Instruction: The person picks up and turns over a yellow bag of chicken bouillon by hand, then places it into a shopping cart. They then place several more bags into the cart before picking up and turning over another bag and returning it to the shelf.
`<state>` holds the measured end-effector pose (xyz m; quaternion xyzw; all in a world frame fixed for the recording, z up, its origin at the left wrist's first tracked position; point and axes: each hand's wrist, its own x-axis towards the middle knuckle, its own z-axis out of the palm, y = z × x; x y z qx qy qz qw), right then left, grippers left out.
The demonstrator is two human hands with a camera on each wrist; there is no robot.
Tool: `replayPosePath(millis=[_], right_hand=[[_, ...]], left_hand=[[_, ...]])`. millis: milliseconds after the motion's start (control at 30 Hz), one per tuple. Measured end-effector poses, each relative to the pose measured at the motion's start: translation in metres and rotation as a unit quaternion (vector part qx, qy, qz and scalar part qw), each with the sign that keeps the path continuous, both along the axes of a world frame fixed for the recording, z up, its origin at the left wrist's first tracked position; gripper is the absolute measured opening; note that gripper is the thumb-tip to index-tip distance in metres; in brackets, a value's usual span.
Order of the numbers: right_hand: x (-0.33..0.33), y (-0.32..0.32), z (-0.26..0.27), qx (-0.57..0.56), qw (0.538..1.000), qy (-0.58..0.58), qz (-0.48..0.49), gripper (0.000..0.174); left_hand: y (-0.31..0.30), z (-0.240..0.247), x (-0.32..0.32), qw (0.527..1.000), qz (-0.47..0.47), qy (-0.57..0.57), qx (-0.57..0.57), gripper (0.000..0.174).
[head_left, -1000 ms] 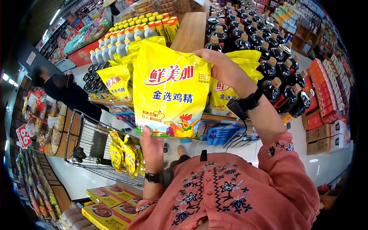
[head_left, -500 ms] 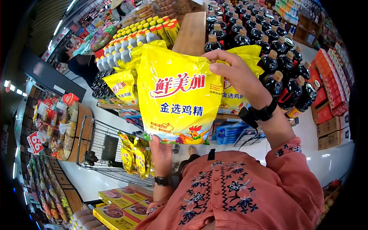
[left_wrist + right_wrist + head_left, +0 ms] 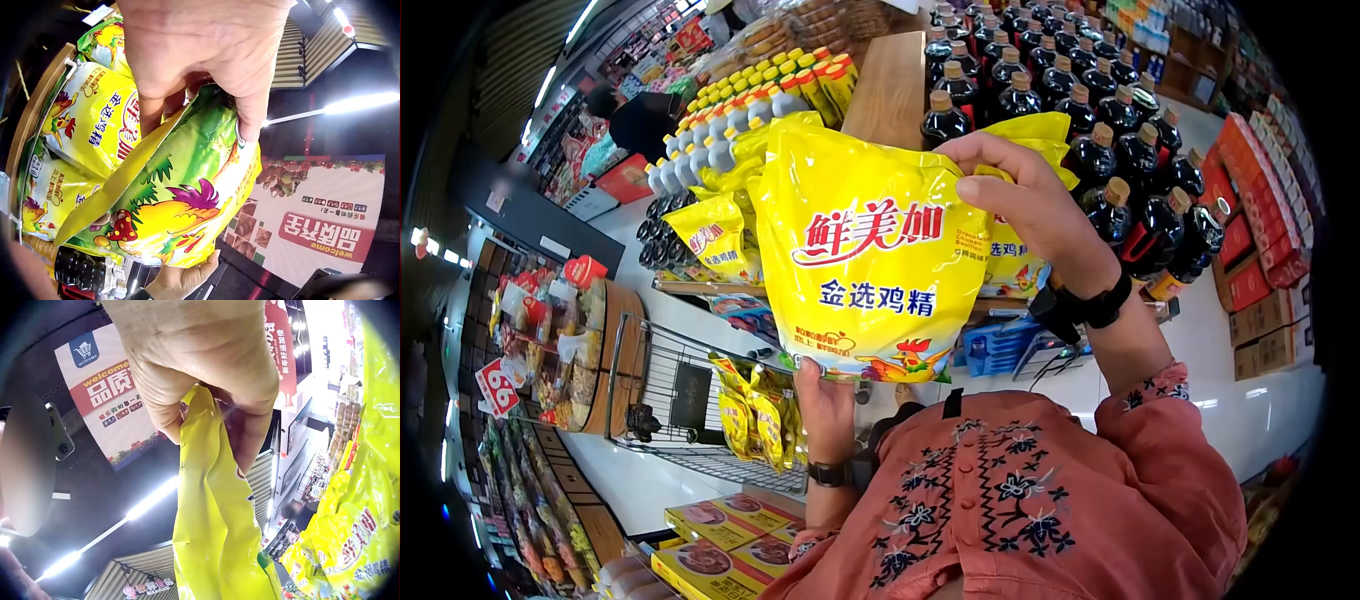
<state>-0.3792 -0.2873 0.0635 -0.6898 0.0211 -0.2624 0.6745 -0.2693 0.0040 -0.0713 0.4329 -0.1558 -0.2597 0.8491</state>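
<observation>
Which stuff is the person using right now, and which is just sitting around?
In use:
big yellow bag
left fingers, gripping its bottom
right fingers, pinching its upper corner

Just around:
dark bottles
flat yellow boxes
price sign

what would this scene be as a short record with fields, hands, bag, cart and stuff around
held item: yellow bag, rooster print facing the head camera
left hand: pinches the bag's bottom edge
right hand: pinches a top corner
beyond the bag: matching bags and dark bottles
shopping cart: holds yellow packs
bottom of head view: yellow boxes
</observation>
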Motion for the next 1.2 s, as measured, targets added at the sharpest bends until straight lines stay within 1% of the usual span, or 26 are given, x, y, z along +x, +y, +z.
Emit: replayPosePath(millis=[100,267,467,567,667,767,867,967,1000,1100,1133,1167,1200], right_hand=[[-0.001,0.000,-0.001,-0.004,1.000,-0.005,0.001,0.032],[0.000,0.003,0.001,-0.007,1.000,-0.013,0.004,0.032],[0.002,0.004,0.001,-0.010,1.000,0.007,0.002,0.032],[0.003,0.004,-0.001,-0.011,1.000,0.008,-0.006,0.031],[0.003,0.002,-0.002,-0.026,1.000,0.002,0.005,0.027],[0.002,0.005,0.002,-0.012,0.999,0.027,0.029,0.022],[0.002,-0.006,-0.010,-0.052,0.992,0.112,0.035,0.020],[0.000,-0.007,-0.018,-0.051,0.985,0.143,0.086,0.020],[0.000,-0.009,-0.024,-0.068,0.979,0.163,0.099,0.024],[-0.001,-0.006,-0.033,-0.171,0.956,0.213,0.109,0.021],[-0.001,-0.005,-0.039,-0.216,0.950,0.205,0.088,0.022],[-0.002,0.000,-0.038,-0.210,0.949,0.218,0.087,0.022],[-0.003,0.005,-0.036,-0.204,0.948,0.230,0.085,0.022]], left_hand=[[0.000,-0.002,0.003,0.998,-0.012,0.036,-0.046,0.070],[0.001,-0.003,0.004,0.998,-0.005,0.038,-0.054,0.070],[0.004,-0.002,0.003,0.998,-0.003,0.033,-0.056,0.070],[0.005,-0.003,0.003,0.998,-0.006,0.027,-0.053,0.070],[0.005,-0.001,0.001,0.999,-0.005,0.030,-0.045,0.069],[0.009,-0.005,0.001,0.999,0.001,0.039,-0.031,0.068],[0.014,-0.013,0.003,0.998,0.011,0.050,-0.020,0.066],[0.020,-0.015,0.005,0.999,0.023,0.039,-0.001,0.062],[0.025,-0.016,0.006,0.999,0.023,0.043,0.010,0.062],[0.035,-0.019,0.012,0.998,0.028,0.042,0.026,0.061],[0.037,-0.020,0.014,0.998,0.031,0.038,0.029,0.061],[0.037,-0.018,0.015,0.998,0.034,0.035,0.032,0.061],[0.033,-0.007,0.010,0.995,0.072,0.038,0.050,0.063]])
